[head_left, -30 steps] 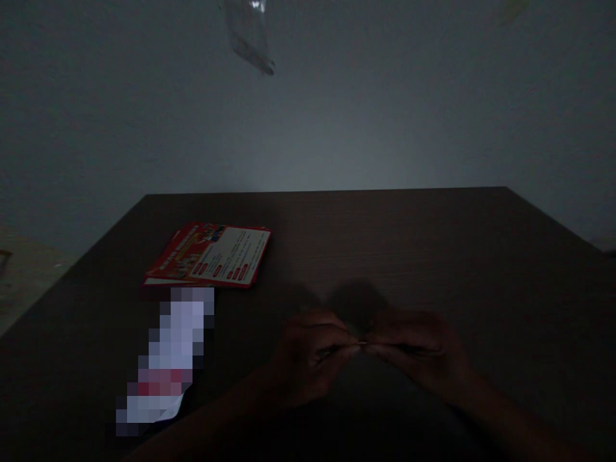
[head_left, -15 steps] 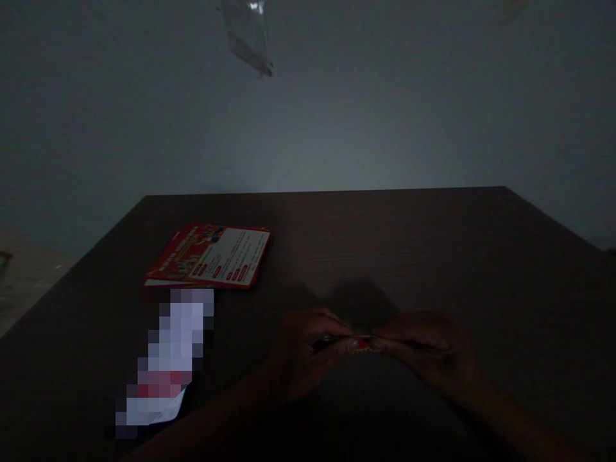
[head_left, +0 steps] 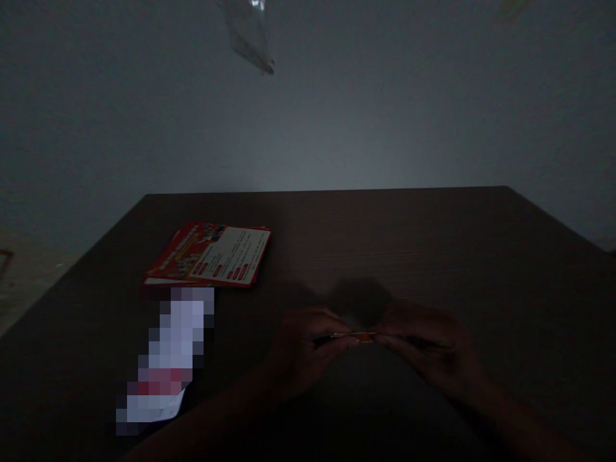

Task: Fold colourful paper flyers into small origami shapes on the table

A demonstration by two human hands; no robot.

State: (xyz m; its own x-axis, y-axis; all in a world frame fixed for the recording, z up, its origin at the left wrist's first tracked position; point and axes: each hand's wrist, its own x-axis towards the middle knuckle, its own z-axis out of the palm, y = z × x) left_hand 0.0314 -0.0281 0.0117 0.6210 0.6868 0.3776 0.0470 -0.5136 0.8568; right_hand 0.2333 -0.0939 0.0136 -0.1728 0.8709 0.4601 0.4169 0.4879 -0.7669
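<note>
Over the near part of the dark table, my left hand [head_left: 305,346] and my right hand [head_left: 430,340] meet almost fingertip to fingertip. Between them they pinch a small, thin red-orange piece [head_left: 364,337] with a pale edge, seen nearly edge-on. It looks like folded paper or card, but the dim light and the fingers covering its ends keep me from telling its exact kind. Thumb and fingers of both hands are closed on it, one hand at each end.
A stack of red and white printed cards or leaflets [head_left: 209,255] lies on the table [head_left: 385,237] at the left. Nearer me is a bright, pixelated object [head_left: 176,346], perhaps a phone. A clear plastic bag [head_left: 250,35] hangs against the wall behind.
The small piece has tilted from showing some of its red face to nearly edge-on, with its pale edge more visible. Both hands keep almost the same place and grip.
</note>
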